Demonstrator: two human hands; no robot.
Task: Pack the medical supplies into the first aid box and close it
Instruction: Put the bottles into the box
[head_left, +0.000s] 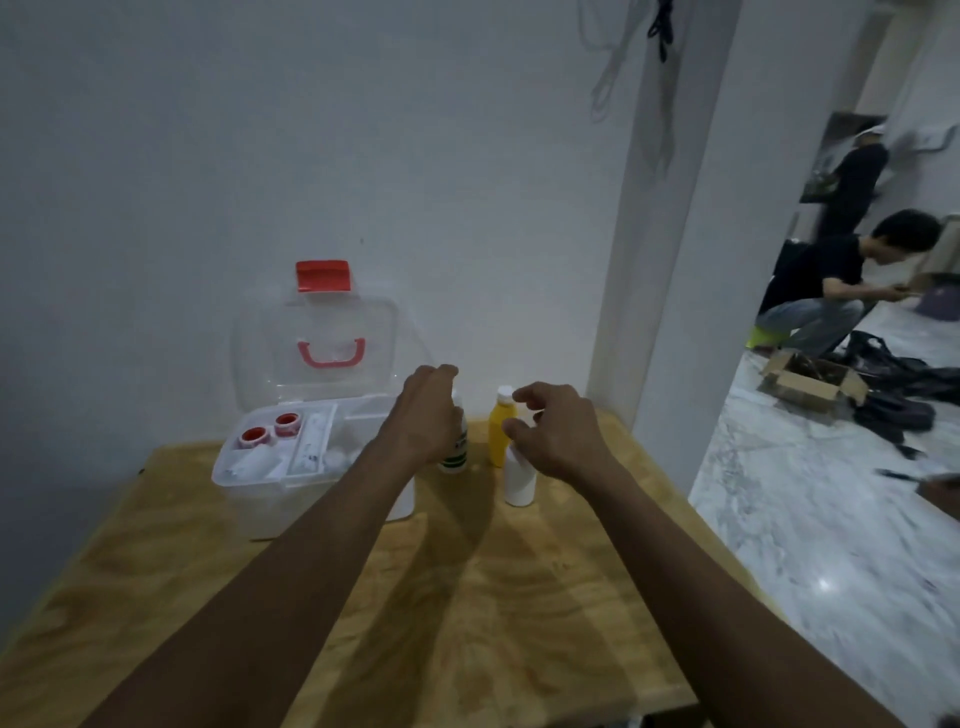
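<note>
Surface (467, 597): wooden
Left hand (428, 415): curled around green-labelled bottle (457, 452)
Right hand (561, 431): spread, empty, over white bottle (519, 480)
First aid box (291, 467): lid up

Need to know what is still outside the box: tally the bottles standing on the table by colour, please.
Yellow bottle: 1
White bottle: 1
Clear bottle with green label, partly hidden by the left hand: 1
Total: 3 bottles on the table, all beside the open first aid box.
</note>
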